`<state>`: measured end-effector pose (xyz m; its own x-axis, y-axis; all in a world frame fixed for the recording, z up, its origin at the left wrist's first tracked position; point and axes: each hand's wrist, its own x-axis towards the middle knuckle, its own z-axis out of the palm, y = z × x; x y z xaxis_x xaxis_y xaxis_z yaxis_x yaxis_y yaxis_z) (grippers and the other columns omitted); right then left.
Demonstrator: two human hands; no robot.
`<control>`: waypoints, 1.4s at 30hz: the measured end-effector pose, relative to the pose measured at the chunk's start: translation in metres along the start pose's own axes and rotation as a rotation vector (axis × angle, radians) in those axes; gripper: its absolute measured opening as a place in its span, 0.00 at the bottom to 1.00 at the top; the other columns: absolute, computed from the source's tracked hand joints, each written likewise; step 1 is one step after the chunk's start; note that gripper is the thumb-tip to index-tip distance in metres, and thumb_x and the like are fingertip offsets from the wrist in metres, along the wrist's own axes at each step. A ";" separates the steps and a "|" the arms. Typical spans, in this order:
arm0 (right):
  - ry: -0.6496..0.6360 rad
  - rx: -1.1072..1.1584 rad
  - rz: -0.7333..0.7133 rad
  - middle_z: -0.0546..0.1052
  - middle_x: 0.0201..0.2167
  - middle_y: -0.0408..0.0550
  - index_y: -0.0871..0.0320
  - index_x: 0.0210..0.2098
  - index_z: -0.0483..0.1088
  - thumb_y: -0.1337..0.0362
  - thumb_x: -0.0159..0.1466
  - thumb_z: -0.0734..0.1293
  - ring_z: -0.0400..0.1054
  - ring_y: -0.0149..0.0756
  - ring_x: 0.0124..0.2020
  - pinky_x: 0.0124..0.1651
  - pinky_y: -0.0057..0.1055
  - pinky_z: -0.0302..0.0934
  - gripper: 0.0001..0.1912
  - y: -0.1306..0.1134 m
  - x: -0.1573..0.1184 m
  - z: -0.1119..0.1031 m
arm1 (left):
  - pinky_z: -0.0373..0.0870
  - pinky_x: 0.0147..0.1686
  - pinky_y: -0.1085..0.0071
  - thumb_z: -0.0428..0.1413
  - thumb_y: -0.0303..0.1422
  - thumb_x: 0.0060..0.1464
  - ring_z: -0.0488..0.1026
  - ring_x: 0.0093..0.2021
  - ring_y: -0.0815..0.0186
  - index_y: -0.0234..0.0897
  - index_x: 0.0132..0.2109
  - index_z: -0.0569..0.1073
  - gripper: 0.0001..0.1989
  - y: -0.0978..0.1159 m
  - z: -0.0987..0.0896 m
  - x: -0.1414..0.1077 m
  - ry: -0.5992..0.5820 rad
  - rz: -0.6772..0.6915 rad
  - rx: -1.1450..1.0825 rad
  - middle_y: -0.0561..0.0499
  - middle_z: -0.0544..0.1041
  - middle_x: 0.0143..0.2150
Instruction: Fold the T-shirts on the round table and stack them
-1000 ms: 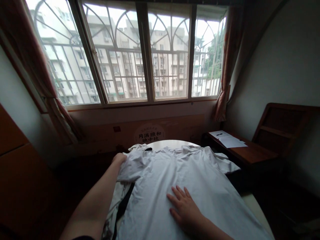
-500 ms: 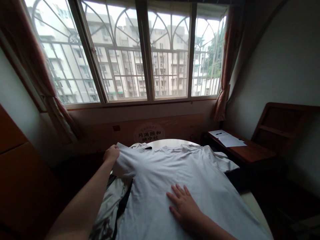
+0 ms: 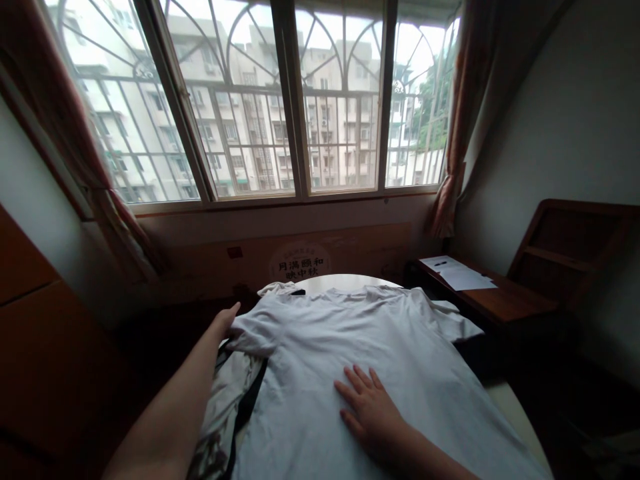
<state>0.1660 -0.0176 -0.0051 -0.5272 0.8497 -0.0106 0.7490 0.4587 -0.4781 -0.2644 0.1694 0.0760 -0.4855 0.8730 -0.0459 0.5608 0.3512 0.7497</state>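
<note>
A pale T-shirt (image 3: 310, 373) lies spread out, its neckline toward the window and its sleeves to either side. My right hand (image 3: 370, 407) rests flat on the middle of the shirt with its fingers spread. At the end of the left sleeve (image 3: 257, 327) is my left hand (image 3: 230, 323), with the thumb sticking up away from the cloth. Its other fingers are mostly hidden at the sleeve's edge. Other light and dark clothes (image 3: 227, 387) show from under the shirt's left side.
The clothes lie on a round, pale table (image 3: 340, 282). On the right stands a brown wooden chair or desk (image 3: 525, 300) bearing white papers (image 3: 460, 273). A barred window (image 3: 340, 140) with curtains (image 3: 447, 200) fills the far wall; an orange-brown cabinet (image 3: 35, 347) stands left.
My left hand has let go of the raised sleeve corner, its thumb now lifted, and the sleeve has dropped lower. My right hand stays on the shirt. The view has shifted slightly.
</note>
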 end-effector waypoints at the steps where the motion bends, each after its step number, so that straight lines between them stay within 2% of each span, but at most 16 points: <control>1: -0.004 -0.003 0.002 0.50 0.74 0.53 0.44 0.69 0.57 0.48 0.70 0.59 0.38 0.51 0.74 0.72 0.56 0.28 0.30 0.000 0.000 0.001 | 0.71 0.23 0.65 0.56 0.53 0.52 0.76 0.28 0.55 0.32 0.46 0.75 0.27 -0.002 -0.003 -0.004 -0.041 0.006 -0.042 0.45 0.77 0.30; 4: -0.018 -0.017 0.003 0.50 0.74 0.54 0.45 0.70 0.56 0.49 0.70 0.59 0.38 0.51 0.74 0.72 0.55 0.28 0.30 0.000 0.000 0.001 | 0.73 0.27 0.69 0.60 0.53 0.48 0.76 0.31 0.61 0.37 0.52 0.73 0.30 -0.006 -0.016 -0.019 -0.170 0.039 -0.150 0.47 0.79 0.38; 6: -0.027 -0.033 0.007 0.50 0.73 0.54 0.45 0.70 0.57 0.51 0.70 0.59 0.38 0.50 0.74 0.72 0.55 0.28 0.30 -0.002 -0.001 -0.001 | 0.74 0.32 0.70 0.64 0.50 0.42 0.77 0.36 0.61 0.38 0.52 0.75 0.32 -0.008 -0.025 -0.031 -0.264 0.087 -0.200 0.48 0.80 0.42; 9: -0.045 -0.071 0.025 0.50 0.73 0.54 0.47 0.70 0.57 0.53 0.69 0.59 0.38 0.50 0.74 0.72 0.54 0.29 0.30 -0.007 -0.002 -0.005 | 0.73 0.37 0.69 0.69 0.45 0.33 0.77 0.40 0.58 0.35 0.44 0.79 0.29 -0.011 -0.033 -0.047 -0.371 0.144 -0.228 0.47 0.81 0.38; 12: -0.055 -0.094 0.034 0.50 0.73 0.54 0.48 0.70 0.57 0.54 0.69 0.60 0.39 0.51 0.74 0.72 0.55 0.30 0.31 -0.011 -0.004 -0.007 | 0.73 0.39 0.68 0.70 0.40 0.29 0.77 0.39 0.57 0.34 0.37 0.80 0.24 -0.013 -0.034 -0.058 -0.399 0.157 -0.202 0.47 0.81 0.34; 16: -0.052 -0.090 0.026 0.50 0.73 0.55 0.48 0.70 0.57 0.54 0.69 0.59 0.39 0.51 0.74 0.72 0.55 0.30 0.30 -0.012 -0.005 -0.008 | 0.73 0.35 0.67 0.69 0.36 0.32 0.77 0.36 0.58 0.35 0.34 0.81 0.17 -0.014 -0.034 -0.064 -0.378 0.157 -0.124 0.47 0.81 0.33; 20: -0.047 -0.093 0.025 0.50 0.73 0.55 0.49 0.70 0.57 0.54 0.69 0.59 0.40 0.51 0.74 0.72 0.55 0.30 0.30 -0.012 -0.006 -0.008 | 0.73 0.32 0.69 0.67 0.36 0.37 0.77 0.34 0.60 0.34 0.34 0.80 0.15 -0.010 -0.036 -0.062 -0.292 0.161 -0.029 0.48 0.80 0.31; 24: -0.051 -0.081 0.025 0.50 0.73 0.55 0.49 0.70 0.57 0.54 0.69 0.60 0.39 0.52 0.74 0.72 0.55 0.30 0.30 -0.013 -0.006 -0.009 | 0.72 0.28 0.71 0.63 0.36 0.43 0.76 0.30 0.63 0.31 0.43 0.80 0.19 -0.010 -0.035 -0.059 -0.239 0.142 0.100 0.49 0.79 0.31; 27: -0.053 -0.076 0.026 0.50 0.73 0.55 0.49 0.70 0.58 0.54 0.69 0.60 0.39 0.52 0.74 0.72 0.55 0.30 0.30 -0.014 -0.006 -0.011 | 0.71 0.26 0.70 0.62 0.32 0.42 0.76 0.27 0.63 0.32 0.50 0.78 0.24 -0.012 -0.035 -0.058 -0.205 0.119 0.259 0.49 0.80 0.31; 30: -0.042 -0.072 0.022 0.51 0.73 0.55 0.49 0.70 0.58 0.54 0.69 0.60 0.39 0.52 0.74 0.72 0.56 0.30 0.30 -0.014 -0.006 -0.011 | 0.75 0.34 0.64 0.63 0.29 0.40 0.79 0.34 0.55 0.33 0.52 0.76 0.28 -0.006 -0.031 -0.058 -0.139 0.122 0.457 0.43 0.81 0.37; 32: -0.047 -0.071 0.019 0.51 0.73 0.55 0.49 0.70 0.57 0.54 0.69 0.60 0.39 0.51 0.74 0.72 0.56 0.30 0.30 -0.013 -0.006 -0.010 | 0.74 0.45 0.54 0.62 0.31 0.42 0.78 0.46 0.45 0.30 0.52 0.76 0.27 0.005 -0.020 -0.059 -0.060 0.159 0.583 0.33 0.80 0.46; 34: -0.045 -0.062 0.015 0.51 0.73 0.55 0.48 0.70 0.57 0.53 0.70 0.59 0.39 0.51 0.74 0.72 0.55 0.29 0.30 -0.010 -0.004 -0.008 | 0.67 0.55 0.47 0.59 0.34 0.50 0.70 0.59 0.40 0.29 0.57 0.73 0.26 0.020 0.000 -0.062 0.010 0.247 0.676 0.26 0.73 0.57; 36: -0.032 -0.048 0.006 0.51 0.73 0.54 0.47 0.70 0.57 0.52 0.70 0.59 0.39 0.51 0.74 0.72 0.56 0.29 0.30 -0.007 -0.003 -0.005 | 0.56 0.64 0.48 0.54 0.37 0.57 0.59 0.69 0.45 0.35 0.63 0.68 0.27 0.036 0.028 -0.065 0.031 0.378 0.731 0.31 0.64 0.68; 38: -0.021 -0.040 -0.003 0.51 0.73 0.54 0.46 0.70 0.57 0.52 0.70 0.59 0.39 0.52 0.74 0.72 0.56 0.28 0.29 -0.004 -0.002 -0.003 | 0.45 0.69 0.52 0.52 0.41 0.60 0.48 0.73 0.52 0.41 0.68 0.63 0.30 0.045 0.058 -0.068 0.024 0.477 0.772 0.40 0.55 0.74; 39: -0.018 -0.040 -0.005 0.51 0.73 0.54 0.46 0.70 0.57 0.52 0.70 0.60 0.39 0.52 0.74 0.72 0.56 0.29 0.29 -0.003 -0.002 -0.002 | 0.41 0.70 0.52 0.51 0.43 0.61 0.45 0.74 0.52 0.40 0.69 0.61 0.31 0.047 0.071 -0.069 0.025 0.493 0.791 0.41 0.52 0.75; 42: -0.005 -0.035 -0.007 0.51 0.73 0.54 0.46 0.70 0.57 0.51 0.70 0.59 0.39 0.52 0.74 0.72 0.55 0.28 0.30 -0.001 -0.001 0.000 | 0.43 0.68 0.45 0.48 0.46 0.63 0.46 0.74 0.44 0.33 0.72 0.55 0.36 0.039 0.095 -0.070 0.059 0.420 0.828 0.35 0.50 0.75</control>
<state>0.1656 -0.0194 -0.0048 -0.5345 0.8451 -0.0113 0.7586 0.4738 -0.4472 -0.1448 0.1544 0.0453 -0.1548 0.9725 0.1737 0.9871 0.1596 -0.0136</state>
